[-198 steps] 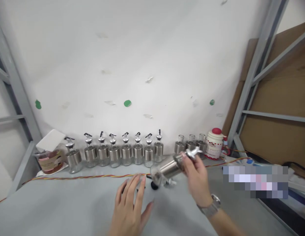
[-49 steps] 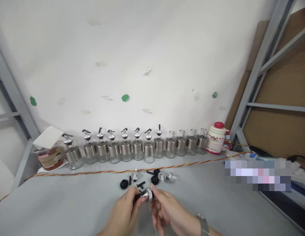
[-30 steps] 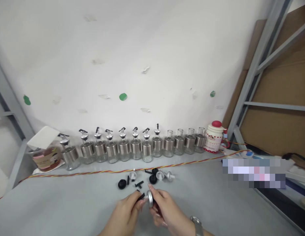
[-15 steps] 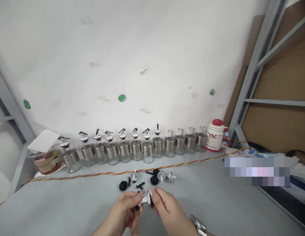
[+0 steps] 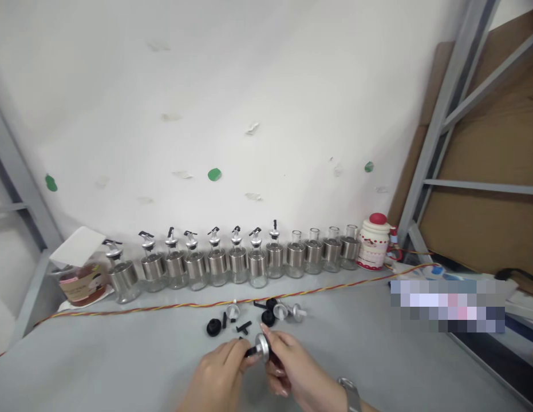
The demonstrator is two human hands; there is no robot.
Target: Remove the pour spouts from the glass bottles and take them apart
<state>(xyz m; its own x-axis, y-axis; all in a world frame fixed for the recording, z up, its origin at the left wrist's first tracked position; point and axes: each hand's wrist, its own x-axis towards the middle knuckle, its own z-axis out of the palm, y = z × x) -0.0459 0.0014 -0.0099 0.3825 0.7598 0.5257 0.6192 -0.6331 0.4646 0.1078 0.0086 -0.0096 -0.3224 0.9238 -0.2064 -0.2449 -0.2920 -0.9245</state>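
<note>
The left hand (image 5: 218, 366) and right hand (image 5: 294, 361) grasp one spout (image 5: 263, 347) between them; loose parts (image 5: 244, 327) lie at twelve o'clock, bottles (image 5: 237, 258) beyond.

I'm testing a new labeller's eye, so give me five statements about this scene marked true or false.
1. The left hand and right hand meet at one silver pourer top. True.
2. The twisted cord runs in front of the bottle row. True.
3. Every bottle there wears a pourer top. False: the rightmost bottle has none.
4. The left wrist wears a watch. False: the watch is on the right.
5. The red-topped jar stands right of the bottles. True.
</note>
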